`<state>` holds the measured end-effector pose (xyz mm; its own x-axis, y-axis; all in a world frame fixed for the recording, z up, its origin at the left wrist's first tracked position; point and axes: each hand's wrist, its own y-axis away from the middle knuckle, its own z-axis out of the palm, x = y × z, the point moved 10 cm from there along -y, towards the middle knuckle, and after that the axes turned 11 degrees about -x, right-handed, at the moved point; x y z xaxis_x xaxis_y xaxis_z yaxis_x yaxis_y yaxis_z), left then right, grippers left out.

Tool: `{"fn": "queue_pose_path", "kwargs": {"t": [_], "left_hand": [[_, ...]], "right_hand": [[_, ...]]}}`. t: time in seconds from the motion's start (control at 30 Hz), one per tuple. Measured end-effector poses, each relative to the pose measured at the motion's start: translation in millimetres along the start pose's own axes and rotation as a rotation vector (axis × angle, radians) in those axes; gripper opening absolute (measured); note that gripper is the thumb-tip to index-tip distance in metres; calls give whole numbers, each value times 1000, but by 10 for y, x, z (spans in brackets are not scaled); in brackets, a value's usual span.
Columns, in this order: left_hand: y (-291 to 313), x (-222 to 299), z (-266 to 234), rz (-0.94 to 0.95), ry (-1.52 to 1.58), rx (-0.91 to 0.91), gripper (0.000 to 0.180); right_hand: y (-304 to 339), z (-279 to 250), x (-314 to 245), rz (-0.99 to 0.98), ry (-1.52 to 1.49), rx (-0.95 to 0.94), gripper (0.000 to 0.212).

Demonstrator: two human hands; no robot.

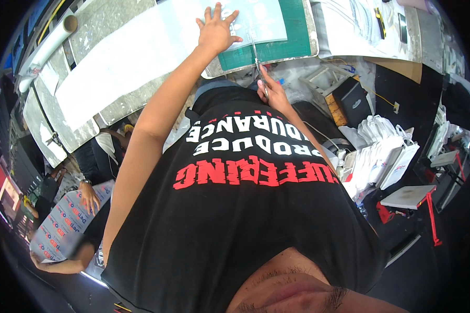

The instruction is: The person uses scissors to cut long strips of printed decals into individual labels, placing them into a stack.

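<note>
A long white sheet (136,57), partly see-through at its right end, lies across the work table. That end rests on a green cutting mat (299,31). My left hand (215,32) presses flat on the sheet with its fingers spread. My right hand (272,89), at the near edge of the mat, is closed round the handles of a pair of scissors (256,56). The scissor blades point away from me, at the near edge of the sheet. Whether the blades are apart, I cannot tell.
A white roll (57,39) lies at the far left. On the right-hand table are a yellow-and-black utility knife (380,23) and white sheets (350,31). Right of me stand a black box (351,101) and stacked white bags (376,156). At left, another person holds a printed sheet (62,224).
</note>
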<state>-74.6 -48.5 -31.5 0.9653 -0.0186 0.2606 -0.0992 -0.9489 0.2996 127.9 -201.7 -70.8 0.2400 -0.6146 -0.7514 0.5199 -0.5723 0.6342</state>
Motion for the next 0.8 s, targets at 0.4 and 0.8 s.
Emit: {"fn": "queue_pose_path", "kwargs": {"t": [0.4, 0.8], "left_hand": [[-18, -23, 13, -39, 12, -40, 85], [-19, -45, 43, -33, 14, -82, 94]], "right_hand": [[5, 12, 13, -10, -161, 17, 58], [30, 64, -2, -30, -243, -4, 57]]}}
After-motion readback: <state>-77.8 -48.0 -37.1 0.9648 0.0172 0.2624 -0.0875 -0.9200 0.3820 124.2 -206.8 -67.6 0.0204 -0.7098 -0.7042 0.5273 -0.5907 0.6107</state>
